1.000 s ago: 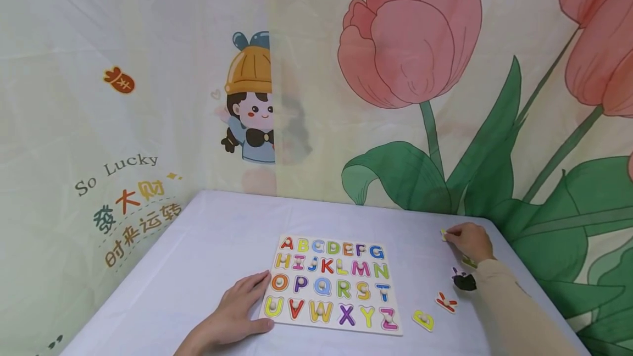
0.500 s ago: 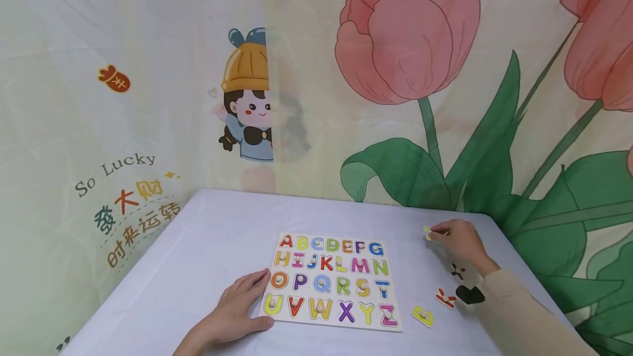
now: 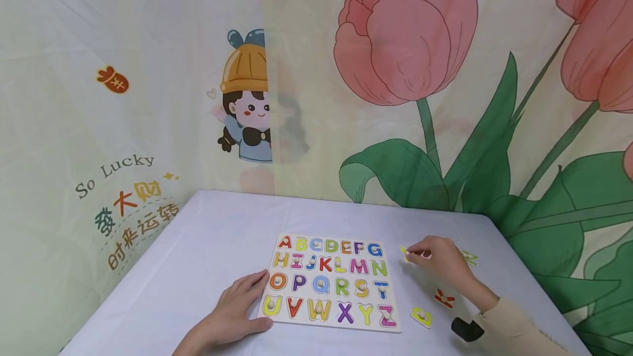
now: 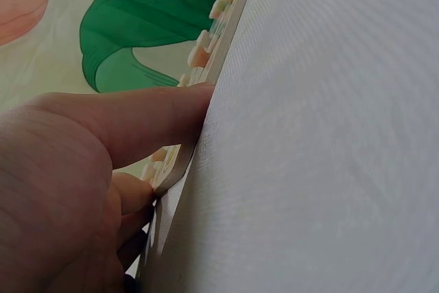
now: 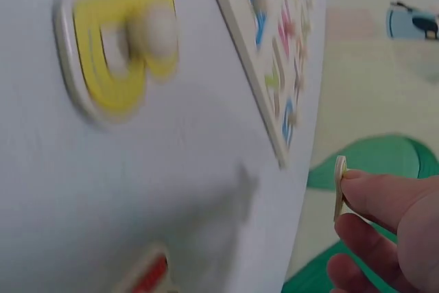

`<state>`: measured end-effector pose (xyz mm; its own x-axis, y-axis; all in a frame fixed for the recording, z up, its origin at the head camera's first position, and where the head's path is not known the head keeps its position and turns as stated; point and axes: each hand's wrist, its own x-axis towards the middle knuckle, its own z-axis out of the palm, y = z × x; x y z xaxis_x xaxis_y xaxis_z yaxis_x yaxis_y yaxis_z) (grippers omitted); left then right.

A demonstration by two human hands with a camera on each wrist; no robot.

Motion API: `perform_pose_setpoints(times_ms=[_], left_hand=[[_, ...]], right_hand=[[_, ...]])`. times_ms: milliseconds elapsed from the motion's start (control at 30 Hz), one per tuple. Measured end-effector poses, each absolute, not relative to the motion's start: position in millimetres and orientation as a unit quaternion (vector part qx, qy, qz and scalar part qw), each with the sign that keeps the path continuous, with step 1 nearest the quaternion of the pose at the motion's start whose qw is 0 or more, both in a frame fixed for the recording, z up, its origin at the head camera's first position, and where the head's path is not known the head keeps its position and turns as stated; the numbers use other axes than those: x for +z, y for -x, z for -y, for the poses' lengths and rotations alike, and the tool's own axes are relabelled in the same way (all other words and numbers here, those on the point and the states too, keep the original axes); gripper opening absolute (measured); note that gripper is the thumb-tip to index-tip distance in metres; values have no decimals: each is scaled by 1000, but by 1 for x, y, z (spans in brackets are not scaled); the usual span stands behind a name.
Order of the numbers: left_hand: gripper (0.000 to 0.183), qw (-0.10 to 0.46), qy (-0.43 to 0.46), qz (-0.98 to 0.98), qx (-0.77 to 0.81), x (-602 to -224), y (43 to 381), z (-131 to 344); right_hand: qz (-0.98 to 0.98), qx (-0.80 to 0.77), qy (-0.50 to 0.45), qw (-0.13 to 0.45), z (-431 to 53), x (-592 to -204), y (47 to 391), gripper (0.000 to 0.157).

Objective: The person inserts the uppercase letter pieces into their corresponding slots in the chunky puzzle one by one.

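Note:
A white alphabet puzzle board (image 3: 330, 327) with coloured, partly knobbed letters lies mid-table. My left hand (image 3: 231, 307) rests at its left side, fingers extended and thumb touching the near left corner. The left wrist view shows that thumb (image 4: 158, 118) against the board's edge. Right of the board, my right hand (image 3: 440, 260) pinches a small yellow letter piece (image 3: 404, 254) above the table. It appears edge-on in the right wrist view, so its letter cannot be read. Below it lie a yellow letter piece (image 3: 421, 317), which looks like a B, and a red K (image 3: 444, 299).
A green letter piece (image 3: 468, 258) lies behind the right hand. The white-covered table (image 3: 217, 224) meets a printed cloth backdrop (image 3: 301, 180) at its far edge. A black device (image 3: 467, 329) sits at the right wrist.
My right hand has carried the yellow letter piece left and nearer, towards the board. The dark cross-shaped piece seen half a second ago is now hidden by the hand. The left hand stays put.

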<state>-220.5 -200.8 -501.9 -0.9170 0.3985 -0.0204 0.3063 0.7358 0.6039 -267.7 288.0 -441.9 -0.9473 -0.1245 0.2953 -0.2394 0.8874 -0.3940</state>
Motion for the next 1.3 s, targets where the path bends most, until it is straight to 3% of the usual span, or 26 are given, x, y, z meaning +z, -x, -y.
perform_pose_setpoints(times_ms=[333,600,900,1300], left_hand=[[101,71,-191,-930,308,-500,219,201],[102,65,-194,-929,309,-498,218,201],[102,69,-190,-930,306,-499,218,201],[101,72,-185,-932,304,-498,219,200]], right_hand=[[969,231,-74,57,-231,-451,228,11],[967,215,-130,36,-207,-459,204,8],[955,217,-200,32,-199,-469,199,8],[955,221,-195,22,-193,-472,200,9]])
